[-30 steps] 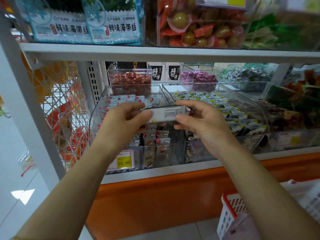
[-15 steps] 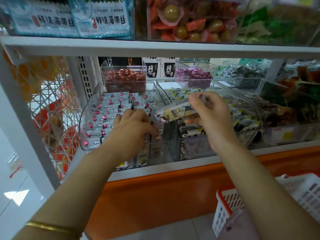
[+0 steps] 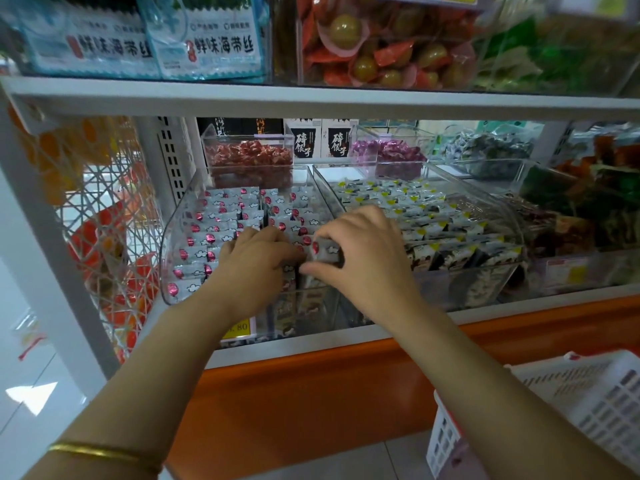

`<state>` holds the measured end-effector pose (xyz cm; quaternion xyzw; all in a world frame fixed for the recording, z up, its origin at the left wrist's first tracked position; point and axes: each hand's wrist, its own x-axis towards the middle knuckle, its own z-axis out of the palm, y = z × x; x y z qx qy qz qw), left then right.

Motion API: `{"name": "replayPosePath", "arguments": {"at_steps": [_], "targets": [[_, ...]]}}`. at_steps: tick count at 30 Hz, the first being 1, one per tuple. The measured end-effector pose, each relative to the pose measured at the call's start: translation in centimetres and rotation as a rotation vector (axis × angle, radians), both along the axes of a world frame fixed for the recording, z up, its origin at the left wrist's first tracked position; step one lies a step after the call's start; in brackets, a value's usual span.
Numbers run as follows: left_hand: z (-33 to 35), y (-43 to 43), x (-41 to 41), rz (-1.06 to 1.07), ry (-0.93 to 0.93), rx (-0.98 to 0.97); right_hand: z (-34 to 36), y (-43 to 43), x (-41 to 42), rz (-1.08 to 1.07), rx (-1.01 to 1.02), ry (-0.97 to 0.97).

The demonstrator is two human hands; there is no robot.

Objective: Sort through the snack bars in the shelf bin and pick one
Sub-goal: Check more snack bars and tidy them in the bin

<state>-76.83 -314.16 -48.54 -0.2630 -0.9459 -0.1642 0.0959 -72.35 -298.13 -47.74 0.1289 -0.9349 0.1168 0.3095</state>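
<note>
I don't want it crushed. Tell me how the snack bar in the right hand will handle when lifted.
The snack bar is likely light: the right hand holds it in a pinch alone. Its glossy wrapper may be slippery. It looks flat and boxy like the other bars packed in the clear bin, so it probably won't roll.

Both hands go down into the bin

One second ago the two hands hold one bar up in front of the shelf. Then the left hand (image 3: 252,268) lets go and drops into the clear bin (image 3: 168,258). Now its fingers are pushed between the packed bars there. The right hand (image 3: 363,258), half a second ago lifted over the divider, is now low in the same bin and pinches a snack bar (image 3: 323,249) with a red dot between thumb and forefinger.
</note>
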Motion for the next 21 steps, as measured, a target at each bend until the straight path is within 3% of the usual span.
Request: {"name": "replayPosePath", "arguments": {"at_steps": [4, 12, 18, 21], "targets": [[0.2, 0.0, -0.3, -0.056, -0.102, 0.151, -0.1, -0.1, 0.0, 0.016, 0.248, -0.073], [0.0, -0.1, -0.4, -0.050, -0.232, 0.276, 1.3, 0.5, -1.0, 0.032, 0.126, -0.057], [0.3, -0.1, 0.2, -0.036, -0.219, 0.324, 1.5, -0.1, -3.0, -0.012, 0.343, -0.197], [0.4, -0.2, 0.2, -0.028, -0.223, 0.344, 1.5, 0.0, -3.3, -0.008, 0.267, -0.173]]}}
